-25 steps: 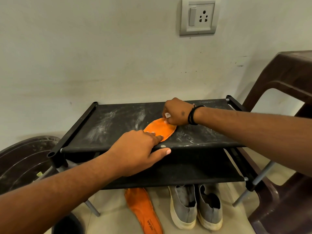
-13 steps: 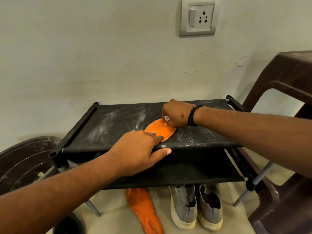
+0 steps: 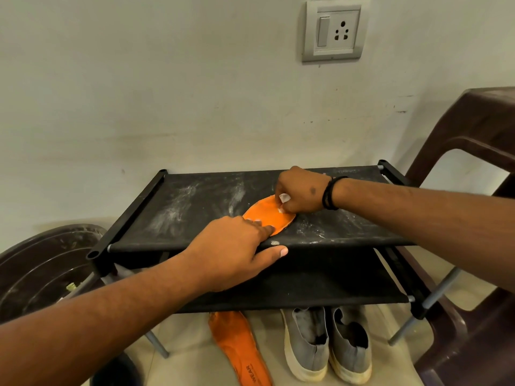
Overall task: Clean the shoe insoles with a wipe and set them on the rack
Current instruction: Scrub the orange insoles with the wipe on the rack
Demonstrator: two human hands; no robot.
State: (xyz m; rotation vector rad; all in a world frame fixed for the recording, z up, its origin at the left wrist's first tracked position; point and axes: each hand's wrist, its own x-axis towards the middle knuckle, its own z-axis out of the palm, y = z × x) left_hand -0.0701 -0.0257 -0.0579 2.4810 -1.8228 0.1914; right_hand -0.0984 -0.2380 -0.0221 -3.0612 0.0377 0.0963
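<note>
An orange insole lies flat on the dusty top shelf of the black shoe rack. My left hand presses its near end down with straight fingers, thumb hanging over the shelf's front edge. My right hand holds a small white wipe bunched in its curled fingers and rubs the insole's far end. A second orange insole lies on the floor under the rack.
A pair of grey slip-on shoes stands on the floor under the rack. A brown plastic chair is at the right, a dark round tub at the left. A wall socket sits above.
My right hand with the wipe has shifted slightly over the insole's far end. My left hand and the insole have stayed in place.
</note>
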